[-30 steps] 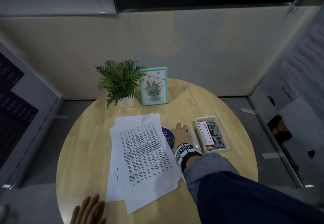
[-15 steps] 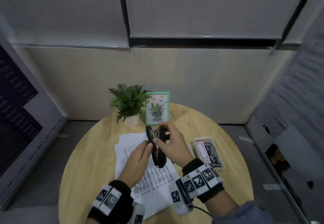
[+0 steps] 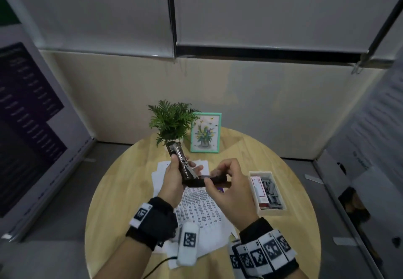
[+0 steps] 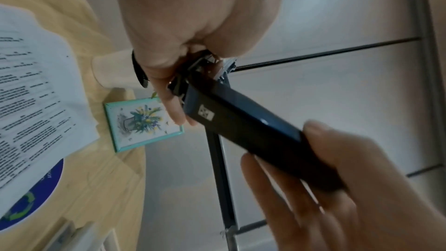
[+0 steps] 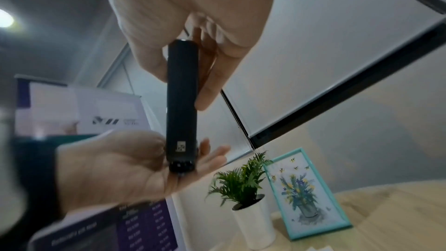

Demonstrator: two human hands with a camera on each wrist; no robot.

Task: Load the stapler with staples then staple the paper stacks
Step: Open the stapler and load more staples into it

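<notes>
Above the papers (image 3: 197, 204), the left hand (image 3: 174, 182) grips the stapler (image 3: 181, 163) base while the right hand (image 3: 231, 189) pinches its lid; swing fully open, then fetch staples (image 3: 270, 191)

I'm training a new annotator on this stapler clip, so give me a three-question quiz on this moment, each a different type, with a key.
1. True or false: the stapler is hinged open, held above the table by both hands.
2. Multiple choice: the box of staples lies A) in the left hand; B) on the table on the person's right; C) on the paper stack.
3. Fill in: the right hand grips the stapler's black ____.

Key: 1 true; 2 B; 3 top cover.
</notes>
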